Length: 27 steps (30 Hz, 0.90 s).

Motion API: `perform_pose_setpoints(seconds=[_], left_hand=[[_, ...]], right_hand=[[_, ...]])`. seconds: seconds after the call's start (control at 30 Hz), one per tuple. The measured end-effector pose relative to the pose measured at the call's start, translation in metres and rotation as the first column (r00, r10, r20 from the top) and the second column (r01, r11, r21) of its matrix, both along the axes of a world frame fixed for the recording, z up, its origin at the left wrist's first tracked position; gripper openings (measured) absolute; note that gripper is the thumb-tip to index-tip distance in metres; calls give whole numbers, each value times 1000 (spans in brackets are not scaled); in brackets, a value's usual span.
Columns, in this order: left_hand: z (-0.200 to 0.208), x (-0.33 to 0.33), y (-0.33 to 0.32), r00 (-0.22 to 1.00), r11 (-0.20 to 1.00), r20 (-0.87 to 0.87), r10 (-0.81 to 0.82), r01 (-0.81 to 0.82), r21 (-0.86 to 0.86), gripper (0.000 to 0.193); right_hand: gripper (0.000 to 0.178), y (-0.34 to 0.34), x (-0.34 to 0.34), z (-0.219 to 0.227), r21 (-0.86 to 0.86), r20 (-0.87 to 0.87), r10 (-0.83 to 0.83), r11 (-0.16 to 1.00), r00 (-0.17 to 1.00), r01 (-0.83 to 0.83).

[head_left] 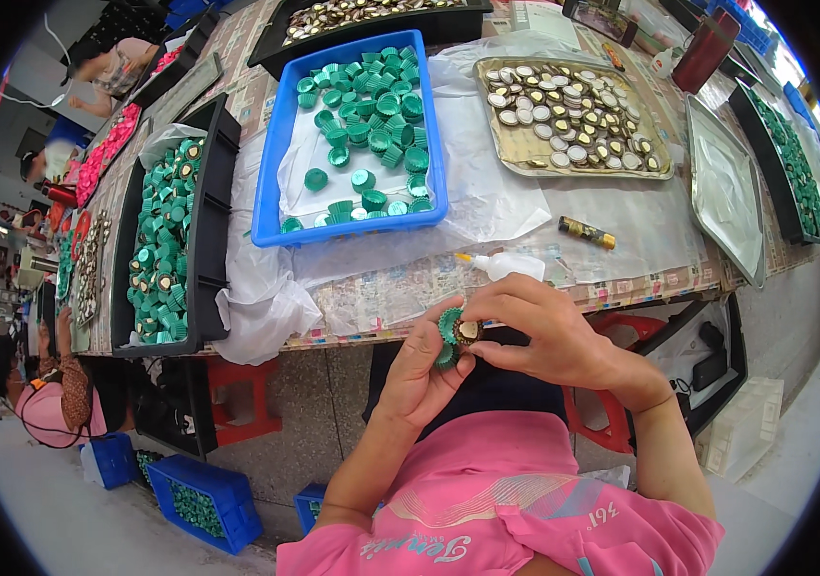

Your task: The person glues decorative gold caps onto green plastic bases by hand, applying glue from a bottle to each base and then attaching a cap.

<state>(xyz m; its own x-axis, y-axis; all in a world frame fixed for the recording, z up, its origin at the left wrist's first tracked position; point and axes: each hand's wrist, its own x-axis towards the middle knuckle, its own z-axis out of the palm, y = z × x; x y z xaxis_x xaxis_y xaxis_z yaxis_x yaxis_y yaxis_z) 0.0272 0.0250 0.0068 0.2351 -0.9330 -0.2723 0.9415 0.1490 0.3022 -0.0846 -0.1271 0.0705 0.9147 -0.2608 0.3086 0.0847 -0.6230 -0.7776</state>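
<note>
Over the table's front edge, my left hand [420,372] is closed round green fluted cups [447,324], at least two of them. My right hand [554,331] pinches a small round brown piece with a cream centre [469,331], right against the cups. Whether the piece is inside a cup or only touching it, I cannot tell. Just beyond my right hand lies a white squeeze bottle with an orange tip [511,266]. Further off, a blue tray [271,173] holds many loose green cups. To its right, a metal tray [583,174] is spread with small round pieces.
At the left stands a black crate [213,250] of green cups, some with centres in them. A black-and-gold cylinder [587,232] lies near a bare metal tray [722,192]. A dark red flask [706,53] stands far right. Other people [127,67] sit along the left.
</note>
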Motion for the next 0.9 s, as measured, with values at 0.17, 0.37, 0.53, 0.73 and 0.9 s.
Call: perform_pose_setpoints(seconds=[0.17,0.37,0.53,0.73,0.9], left_hand=[[1,-5,1,999,1000,42,-12,12,-5,46],[-1,-9,4,992,1000,124,-18,20,-18,46],[-5,-8,6,992,1000,126,-27,29,-10,45],[-10,-6,9,984,999,173,-37,34,23,48],[-10,-5,11,974,1000,224,-24,22,11,44]], right_hand=[[25,4,-5,-2,-61,43,17,998,999,-15],[22,9,-11,-3,-86,82,17,996,996,-10],[23,12,-13,-7,-63,90,-1,998,996,7],[25,16,-13,-11,-71,104,-29,997,994,36],[27,19,-12,-15,-34,100,-53,998,994,56]])
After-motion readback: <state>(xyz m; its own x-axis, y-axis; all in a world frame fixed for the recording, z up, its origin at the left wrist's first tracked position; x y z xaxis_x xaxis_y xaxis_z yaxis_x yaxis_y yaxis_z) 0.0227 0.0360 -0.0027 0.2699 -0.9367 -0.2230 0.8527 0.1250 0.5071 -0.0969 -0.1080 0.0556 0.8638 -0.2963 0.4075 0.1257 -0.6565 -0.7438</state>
